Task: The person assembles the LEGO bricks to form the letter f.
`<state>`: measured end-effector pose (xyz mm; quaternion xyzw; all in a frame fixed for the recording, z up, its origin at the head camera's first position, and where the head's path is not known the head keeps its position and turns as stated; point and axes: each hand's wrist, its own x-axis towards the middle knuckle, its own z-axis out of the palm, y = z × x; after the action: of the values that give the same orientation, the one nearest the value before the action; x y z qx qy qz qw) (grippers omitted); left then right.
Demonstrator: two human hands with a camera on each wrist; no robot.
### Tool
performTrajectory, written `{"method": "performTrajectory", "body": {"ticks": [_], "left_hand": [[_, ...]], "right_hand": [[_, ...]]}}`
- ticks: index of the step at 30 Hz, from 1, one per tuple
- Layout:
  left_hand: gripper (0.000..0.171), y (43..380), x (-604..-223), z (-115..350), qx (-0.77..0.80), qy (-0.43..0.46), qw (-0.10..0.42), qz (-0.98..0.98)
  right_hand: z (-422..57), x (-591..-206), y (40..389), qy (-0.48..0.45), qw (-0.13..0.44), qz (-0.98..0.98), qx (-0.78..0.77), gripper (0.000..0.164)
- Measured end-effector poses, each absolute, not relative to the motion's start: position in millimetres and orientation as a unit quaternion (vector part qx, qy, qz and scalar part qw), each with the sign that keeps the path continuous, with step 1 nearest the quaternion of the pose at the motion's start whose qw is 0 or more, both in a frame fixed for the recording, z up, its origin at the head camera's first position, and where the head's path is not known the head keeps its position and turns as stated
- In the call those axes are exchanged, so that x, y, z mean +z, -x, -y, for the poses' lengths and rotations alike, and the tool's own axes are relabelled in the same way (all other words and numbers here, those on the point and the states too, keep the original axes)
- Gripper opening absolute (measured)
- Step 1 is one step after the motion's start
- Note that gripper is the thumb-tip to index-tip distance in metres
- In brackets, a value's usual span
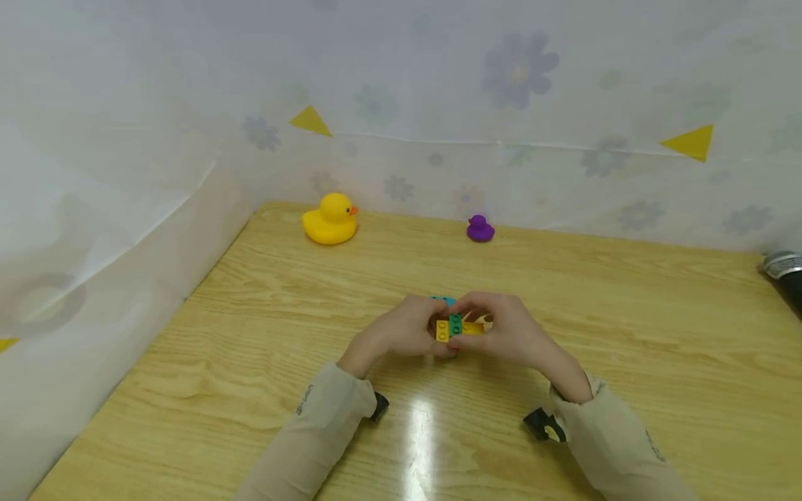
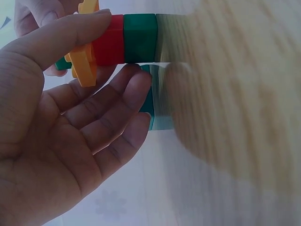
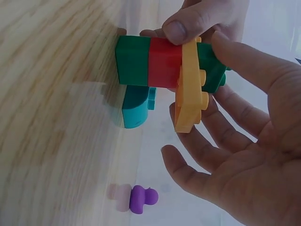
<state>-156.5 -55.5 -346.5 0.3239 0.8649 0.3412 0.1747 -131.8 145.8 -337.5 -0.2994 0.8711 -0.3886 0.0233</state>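
Note:
A small stack of toy building bricks stands on the table between both hands. From the bottom up it has a green brick (image 3: 133,60), a red brick (image 3: 164,62), a crosswise yellow brick (image 3: 188,89) and a smaller green brick (image 1: 456,324) on top. My left hand (image 1: 401,327) holds the stack at the red brick, its thumb across the side. With thumb and forefinger, my right hand (image 1: 504,327) pinches the top green brick; its other fingers are spread below in the right wrist view. A teal curved brick (image 3: 135,106) stands close behind the stack, mostly hidden in the head view.
Along the table's back edge sit a yellow rubber duck (image 1: 330,221) and a small purple duck (image 1: 480,229). A microphone (image 1: 784,273) lies at the far right edge. White flowered sheeting (image 1: 401,83) hangs behind and to the left of the wooden table (image 1: 250,362).

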Motion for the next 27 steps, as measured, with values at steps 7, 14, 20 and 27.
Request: {"method": "performTrajectory", "body": {"ticks": [7, 14, 20, 27], "left_hand": [[0.046, 158, -343, 62, 0.373, -0.307, 0.207, -0.851], [0.03, 166, -334, 81, 0.368, -0.307, 0.206, -0.854], [0.003, 168, -330, 89, 0.342, -0.303, 0.185, -0.87], [0.005, 171, -335, 88, 0.352, -0.26, 0.158, -0.885]], "right_hand": [[-146, -339, 134, 0.289, 0.033, -0.863, -0.413, 0.031], [-151, -337, 136, 0.277, 0.03, -0.867, -0.413, 0.03], [-154, -334, 138, 0.256, 0.036, -0.872, -0.416, 0.027], [-153, -337, 141, 0.25, 0.036, -0.874, -0.415, 0.02]]}}
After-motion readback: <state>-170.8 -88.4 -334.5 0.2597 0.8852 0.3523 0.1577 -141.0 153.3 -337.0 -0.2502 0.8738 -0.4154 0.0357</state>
